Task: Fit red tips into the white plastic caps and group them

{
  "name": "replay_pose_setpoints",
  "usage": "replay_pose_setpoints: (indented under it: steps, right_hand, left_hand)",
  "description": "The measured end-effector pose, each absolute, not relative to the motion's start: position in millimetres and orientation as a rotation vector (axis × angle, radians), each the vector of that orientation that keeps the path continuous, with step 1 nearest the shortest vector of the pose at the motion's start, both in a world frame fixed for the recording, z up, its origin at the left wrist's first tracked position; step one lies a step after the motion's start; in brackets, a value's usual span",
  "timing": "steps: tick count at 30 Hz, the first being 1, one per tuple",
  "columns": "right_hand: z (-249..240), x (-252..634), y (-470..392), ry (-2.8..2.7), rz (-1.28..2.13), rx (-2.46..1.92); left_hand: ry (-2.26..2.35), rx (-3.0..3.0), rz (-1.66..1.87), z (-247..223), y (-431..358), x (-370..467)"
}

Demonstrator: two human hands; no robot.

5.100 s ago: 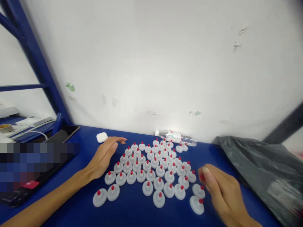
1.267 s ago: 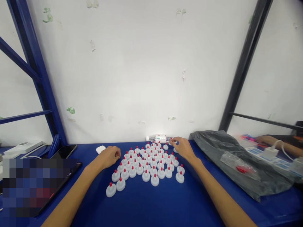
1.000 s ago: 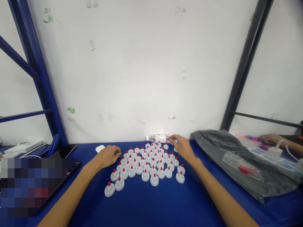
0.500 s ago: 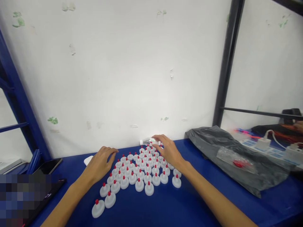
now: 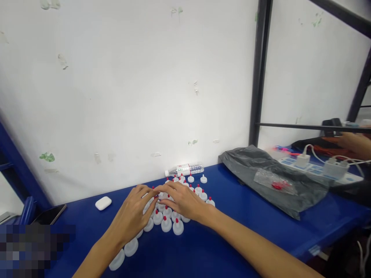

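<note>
Several white round caps with red tips (image 5: 177,227) stand grouped on the blue table (image 5: 232,239). My left hand (image 5: 135,206) is over the left part of the group, its fingers bent and brought together. My right hand (image 5: 181,200) reaches in from the right, and its fingertips meet those of my left hand above the caps. Whatever lies between the fingertips is too small and hidden to name. One white cap without a red tip (image 5: 203,178) stands apart at the back right of the group.
A clear bottle (image 5: 185,170) lies by the wall. Left is a white case (image 5: 103,203) and a dark phone (image 5: 52,214). To the right are a grey plastic bag (image 5: 246,166), a small clear bag with red pieces (image 5: 275,182), a power strip (image 5: 315,168) and another person's hand (image 5: 356,143).
My hands have come together over the caps, the left moving right and the right moving left and lower. The view has shifted right. Another person's hand now shows at the far right.
</note>
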State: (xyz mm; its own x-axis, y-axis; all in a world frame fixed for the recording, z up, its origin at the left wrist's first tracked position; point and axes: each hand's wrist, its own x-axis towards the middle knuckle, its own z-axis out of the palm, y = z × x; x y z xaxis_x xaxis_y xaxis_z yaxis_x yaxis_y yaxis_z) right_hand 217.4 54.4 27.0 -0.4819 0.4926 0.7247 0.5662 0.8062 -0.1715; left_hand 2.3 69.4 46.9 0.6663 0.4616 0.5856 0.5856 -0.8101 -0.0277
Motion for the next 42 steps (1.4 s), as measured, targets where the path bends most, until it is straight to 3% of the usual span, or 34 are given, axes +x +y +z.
replay_pose_setpoints:
  steps: [17,23,25,27,29,42]
  right_hand:
    - [26.5,215.4,52.3,-2.207,-0.124,-0.726]
    - [48.8,269.0,73.6,-1.912,-0.152,-1.075]
    - [54.1,295.9,83.3,-1.721,-0.165,-1.227]
    - [56.7,314.7,89.8,-1.612,-0.165,-1.335]
    - [56.8,323.1,92.8,-1.585,-0.152,-1.418]
    - [37.7,347.0,101.0,-1.911,0.084,-1.884]
  left_hand:
    - [-1.039,-2.794,-0.808,50.9,58.2,9.8]
    - [-1.603,-2.478,-1.352,71.8,73.9,-26.7]
    - [-1.714,-2.284,-1.215,73.9,88.6,-45.8]
    - [-1.801,-2.255,-0.690,68.7,103.6,-58.8]
    - [-1.824,-2.294,-0.476,59.0,115.2,-64.9]
    - [-2.045,-2.397,-0.253,42.6,130.6,-89.1]
